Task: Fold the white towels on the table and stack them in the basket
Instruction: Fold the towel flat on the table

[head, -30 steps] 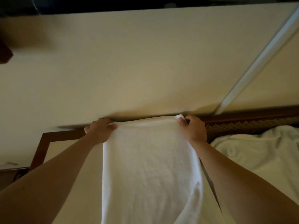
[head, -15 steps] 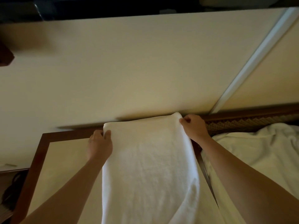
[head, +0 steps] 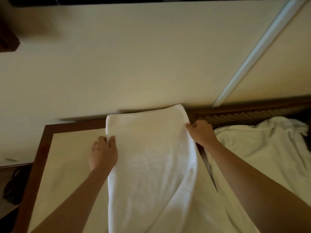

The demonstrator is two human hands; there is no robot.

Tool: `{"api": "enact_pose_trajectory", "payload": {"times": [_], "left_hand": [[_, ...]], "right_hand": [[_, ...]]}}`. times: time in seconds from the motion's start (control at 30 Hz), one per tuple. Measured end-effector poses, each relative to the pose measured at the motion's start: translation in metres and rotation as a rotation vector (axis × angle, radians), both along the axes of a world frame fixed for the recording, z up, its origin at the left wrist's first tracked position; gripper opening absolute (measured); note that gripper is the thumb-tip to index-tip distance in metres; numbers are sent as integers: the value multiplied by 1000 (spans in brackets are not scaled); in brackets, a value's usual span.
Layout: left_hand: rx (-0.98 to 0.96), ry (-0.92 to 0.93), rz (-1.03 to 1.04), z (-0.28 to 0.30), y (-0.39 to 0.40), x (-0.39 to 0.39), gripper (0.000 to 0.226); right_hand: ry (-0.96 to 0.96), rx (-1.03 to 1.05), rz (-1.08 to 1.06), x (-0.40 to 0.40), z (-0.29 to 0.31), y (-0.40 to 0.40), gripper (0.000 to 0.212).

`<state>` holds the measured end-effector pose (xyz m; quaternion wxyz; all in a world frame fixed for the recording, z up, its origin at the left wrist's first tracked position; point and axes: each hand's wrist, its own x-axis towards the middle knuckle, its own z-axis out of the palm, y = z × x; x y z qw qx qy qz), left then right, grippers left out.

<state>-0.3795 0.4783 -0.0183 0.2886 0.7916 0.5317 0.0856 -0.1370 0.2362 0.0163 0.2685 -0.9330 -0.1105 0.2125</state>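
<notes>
White cloth runs straight out in front of me: the towel (head: 151, 162) lies long-ways on the table (head: 67, 157), from the near edge below my chin up to the far edge by the wall (head: 134, 64). Its long side points away from me, and it sits between my two arms.

My left hand (head: 103, 152) is nearer to me. It is at the towel's left side, and my curled fingers (head: 111, 139) pinch that side edge. My right hand (head: 201, 132) is a bit farther off, on the towel's right side, with fingers curled around that edge too. Both hands grip the cloth below its far end, and my arms reach out nearly straight.

The far end of the towel is rounded over and reaches the table's far edge, touching the wall. I think the next move is to pull that far end back toward me to make a fold. Both hands must pull evenly or it will go crooked.

More white towels (head: 262, 148) lie in a heap past the table's right edge. I cannot see a basket.
</notes>
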Motion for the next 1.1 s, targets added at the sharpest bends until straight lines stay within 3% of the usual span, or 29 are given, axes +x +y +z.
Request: {"api": "enact_pose_trajectory", "payload": {"times": [0.27, 0.57, 0.77, 0.93, 1.1], "left_hand": [[7, -48, -63, -2, -37, -35, 31], [-92, -64, 109, 8, -45, -44, 31], [-45, -18, 17, 3, -61, -72, 23], [-94, -15, 105, 4, -53, -68, 15], [-138, -27, 122, 18, -66, -78, 23]], "right_hand": [[10, 32, -65, -64, -3, -38, 40], [19, 63, -172, -72, 1, -48, 38], [-38, 57, -100, -80, -4, -58, 30], [-55, 28, -128, -82, -13, -56, 22], [-22, 4, -181, -91, -7, -52, 27]]}}
